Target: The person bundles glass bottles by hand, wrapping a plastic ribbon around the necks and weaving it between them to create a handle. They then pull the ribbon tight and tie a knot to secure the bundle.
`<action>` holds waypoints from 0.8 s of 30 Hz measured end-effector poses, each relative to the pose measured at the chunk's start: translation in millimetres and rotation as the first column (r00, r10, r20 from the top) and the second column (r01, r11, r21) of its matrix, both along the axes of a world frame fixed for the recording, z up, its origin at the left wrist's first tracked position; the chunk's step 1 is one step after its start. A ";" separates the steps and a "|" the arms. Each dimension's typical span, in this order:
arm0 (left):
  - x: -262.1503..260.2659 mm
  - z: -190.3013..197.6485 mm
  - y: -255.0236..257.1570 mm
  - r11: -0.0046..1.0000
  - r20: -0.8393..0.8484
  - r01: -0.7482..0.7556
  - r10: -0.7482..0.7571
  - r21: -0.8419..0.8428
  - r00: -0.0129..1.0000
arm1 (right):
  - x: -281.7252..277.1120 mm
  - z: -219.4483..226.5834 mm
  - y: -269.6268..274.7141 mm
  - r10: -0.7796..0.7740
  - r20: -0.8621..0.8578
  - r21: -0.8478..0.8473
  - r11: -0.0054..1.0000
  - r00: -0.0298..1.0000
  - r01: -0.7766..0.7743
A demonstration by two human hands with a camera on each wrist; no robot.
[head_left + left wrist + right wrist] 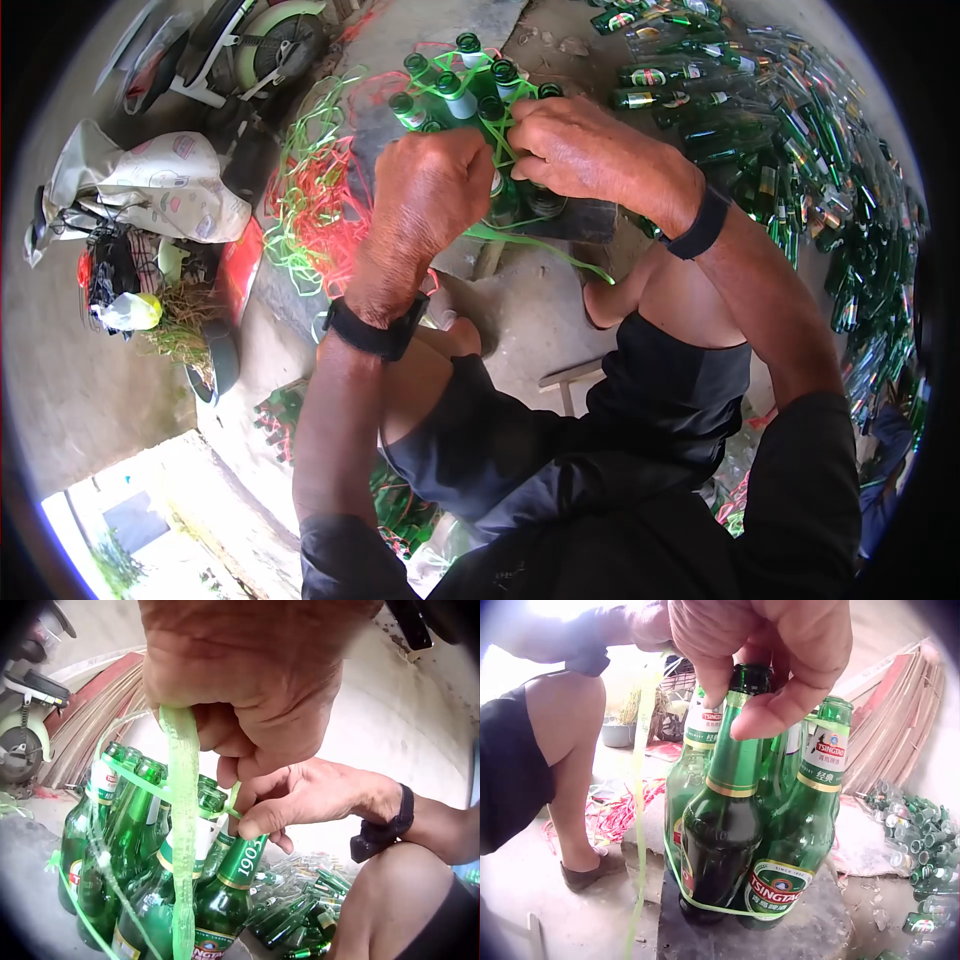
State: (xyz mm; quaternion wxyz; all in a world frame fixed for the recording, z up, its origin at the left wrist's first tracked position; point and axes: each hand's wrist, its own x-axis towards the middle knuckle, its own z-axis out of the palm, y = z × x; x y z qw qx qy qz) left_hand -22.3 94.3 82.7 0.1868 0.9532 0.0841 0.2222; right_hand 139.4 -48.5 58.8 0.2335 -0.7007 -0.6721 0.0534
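Several green bottles [457, 97] [780, 847] stand upright in a tight group on a dark slab [697, 941], with green plastic strap [142, 784] around their necks and lower down. My left hand [432, 180] [247, 682] is curled round a strap end [183, 825] that hangs down in front of the bottles. My right hand [600, 155] [307, 796] is at the necks on the near right side, its thumb and fingers pinching strap beside a bottle neck. In the right wrist view, the right hand's [769, 660] fingers surround a dark bottle mouth.
Loose red and green strap [318, 190] lies left of the bottles. Many empty bottles [760, 130] cover the floor at the right. A scooter [230, 60] and a pale bag [165, 185] are at the left; boards [900, 712] lean behind.
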 end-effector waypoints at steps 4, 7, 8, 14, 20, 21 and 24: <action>14.2 -3.5 15.4 0.998 -0.057 0.063 -0.062 0.012 0.996 | 0.4 2.1 -1.8 0.029 0.033 0.011 1.000 0.999 -0.030; 27.0 -5.6 30.6 0.994 -0.126 0.075 -0.084 -0.075 0.988 | -0.4 1.7 -0.7 0.039 0.047 0.000 0.999 0.998 -0.039; 30.6 -5.9 35.4 0.989 -0.171 0.088 -0.108 -0.121 0.979 | -1.0 1.4 -0.4 0.039 0.058 -0.011 0.999 0.998 -0.038; 42.4 -7.6 54.7 0.951 -0.414 0.020 -0.153 -0.308 0.897 | -2.2 9.5 -0.8 0.050 0.063 -0.046 0.998 0.997 -0.048; 41.0 -2.5 52.5 0.982 -0.475 -0.018 -0.074 -0.186 0.877 | -3.5 14.8 -3.2 0.046 0.061 -0.076 0.996 0.997 -0.042; 40.5 -1.1 51.3 0.982 -0.476 -0.019 -0.073 -0.185 0.876 | -3.4 15.0 -3.3 0.047 0.060 -0.075 0.996 0.997 -0.042; 37.7 2.2 48.1 0.993 -0.508 -0.042 -0.018 -0.107 0.861 | -1.3 12.4 -3.5 0.056 0.072 -0.087 0.995 0.996 -0.050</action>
